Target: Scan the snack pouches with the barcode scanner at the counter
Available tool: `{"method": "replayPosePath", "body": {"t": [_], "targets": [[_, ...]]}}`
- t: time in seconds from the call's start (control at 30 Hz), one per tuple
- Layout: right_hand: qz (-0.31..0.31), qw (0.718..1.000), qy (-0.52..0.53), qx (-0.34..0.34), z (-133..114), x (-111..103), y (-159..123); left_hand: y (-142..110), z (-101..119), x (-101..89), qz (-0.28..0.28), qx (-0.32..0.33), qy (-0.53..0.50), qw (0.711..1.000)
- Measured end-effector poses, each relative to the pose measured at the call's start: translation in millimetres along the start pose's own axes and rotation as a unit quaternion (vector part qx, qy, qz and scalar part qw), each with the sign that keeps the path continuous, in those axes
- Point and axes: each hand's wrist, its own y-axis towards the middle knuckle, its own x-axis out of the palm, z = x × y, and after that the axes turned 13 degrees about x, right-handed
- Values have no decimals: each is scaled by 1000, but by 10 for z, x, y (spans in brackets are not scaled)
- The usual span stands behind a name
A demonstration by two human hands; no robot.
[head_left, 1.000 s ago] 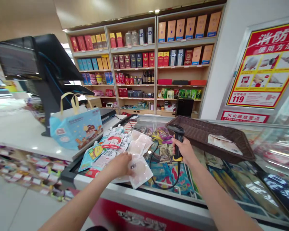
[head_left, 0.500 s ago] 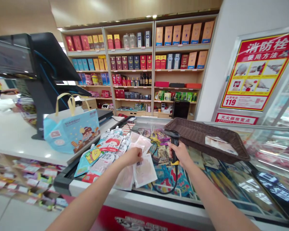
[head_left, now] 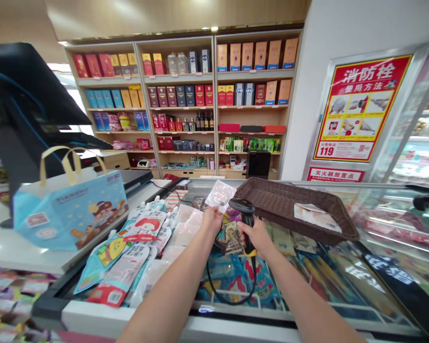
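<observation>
Clear pouch [head_left: 220, 194]: light, limp, slippery; pinched at its lower edge by left hand [head_left: 212, 219] fingers. Barcode scanner [head_left: 246, 220]: rigid, gripped around its handle by right hand [head_left: 258, 235].

We see a clear pale-pink flat packet [head_left: 219, 195], raised off the bench, upright and slightly tilted, pinched at its lower edge, just left of a black handheld scanner [head_left: 246, 220] with yellow base, head level with packet, black cable looping down below it
</observation>
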Motion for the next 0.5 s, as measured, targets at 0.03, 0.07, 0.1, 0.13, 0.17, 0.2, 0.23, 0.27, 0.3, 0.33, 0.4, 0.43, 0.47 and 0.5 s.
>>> {"method": "replayPosePath", "body": {"t": [0.03,0.07,0.1,0.13,0.17,0.2,0.23,0.27,0.3,0.33,0.4,0.43,0.47,0.5], "targets": [[-4,1000,-9,4,22,-7,-9,-13,-53,-10,9,2,-8,1000],[-9,1000,-16,8,40,-14,-18,-29,-91,-22,19,6,-14,1000],[-12,1000,-20,10,54,-19,-26,-46,-115,-34,25,12,-20,999],[-13,1000,-23,10,64,-22,-31,-61,-128,-45,24,17,-26,999],[-14,1000,-24,10,73,-21,-34,-73,-134,-53,22,22,-32,999],[-17,999,-27,12,81,-17,-34,-82,-135,-58,23,25,-35,999],[-21,999,-30,15,88,-10,-35,-88,-135,-61,25,25,-35,999],[-26,999,-32,19,94,-1,-36,-91,-133,-62,28,26,-31,999],[-30,999,-34,24,98,10,-38,-92,-132,-62,29,28,-26,999],[-33,999,-34,28,99,21,-44,-93,-132,-61,30,29,-21,999],[-32,999,-31,31,95,41,-62,-95,-131,-61,23,34,-5,999],[-30,999,-28,32,89,48,-73,-95,-132,-63,18,34,1,999],[-30,999,-27,34,83,53,-83,-94,-134,-65,14,34,7,999],[-30,999,-27,36,76,56,-92,-90,-137,-69,10,36,18,999]]}}
